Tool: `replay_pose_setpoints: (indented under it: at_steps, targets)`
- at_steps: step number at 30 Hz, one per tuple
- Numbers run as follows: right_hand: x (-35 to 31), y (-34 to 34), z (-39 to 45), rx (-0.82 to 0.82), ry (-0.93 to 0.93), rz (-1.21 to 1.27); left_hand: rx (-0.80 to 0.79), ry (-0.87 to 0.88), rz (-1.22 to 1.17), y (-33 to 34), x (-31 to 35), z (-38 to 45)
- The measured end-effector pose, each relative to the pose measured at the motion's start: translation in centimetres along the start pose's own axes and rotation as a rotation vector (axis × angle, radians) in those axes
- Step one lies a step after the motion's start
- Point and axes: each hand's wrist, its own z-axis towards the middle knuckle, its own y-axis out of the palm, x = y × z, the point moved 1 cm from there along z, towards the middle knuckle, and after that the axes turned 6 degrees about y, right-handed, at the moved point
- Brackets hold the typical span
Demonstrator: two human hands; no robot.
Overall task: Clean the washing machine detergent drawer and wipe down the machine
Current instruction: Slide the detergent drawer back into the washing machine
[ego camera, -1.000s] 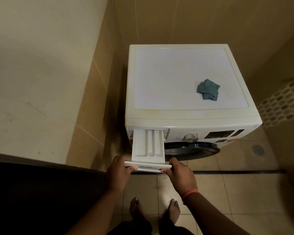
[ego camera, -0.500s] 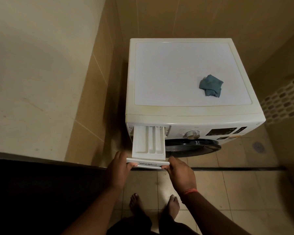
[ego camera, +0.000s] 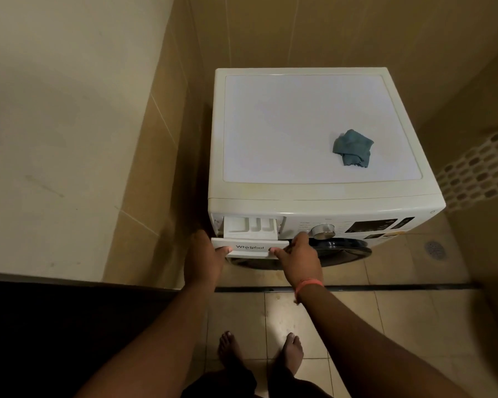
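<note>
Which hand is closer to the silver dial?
Right. The right hand grips the drawer front just left of the dial; the left hand holds the drawer's far end.

Beige wall tiles [ego camera: 328, 30] rise behind, a mosaic strip [ego camera: 477, 168] runs at right, and a round floor drain [ego camera: 435, 249] sits in the tiled floor [ego camera: 385, 311].

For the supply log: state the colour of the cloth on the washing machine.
Teal blue-green cloth, plain; seen in the head view.
</note>
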Motion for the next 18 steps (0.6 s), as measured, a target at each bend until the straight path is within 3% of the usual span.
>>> replay_pose_setpoints:
  at_steps: [4, 9, 12, 15, 18]
  targets:
    - [-2.1, 1.5, 1.3, -0.077, 0.343, 0.612, -0.029, -0.366, -0.448, 1.0, 0.7, 2.0]
    - [-4.8, 2.7, 2.7, -0.176, 0.463, 1.032, -0.082, -0.552, -1.040, 0.9, 4.3, 3.0]
    - [-5.7, 2.1, 2.9, -0.269, 0.488, 1.088, -0.077, -0.634, -1.160, 0.6, 5.3, 3.9]
    - [-5.4, 2.1, 3.1, -0.235, 0.464, 0.960, -0.058, -0.647, -1.143, 0.9, 4.8, 3.8]
    - [-5.4, 2.1, 2.8, -0.233, 0.482, 1.101, -0.042, -0.631, -1.181, 1.3, 4.6, 3.3]
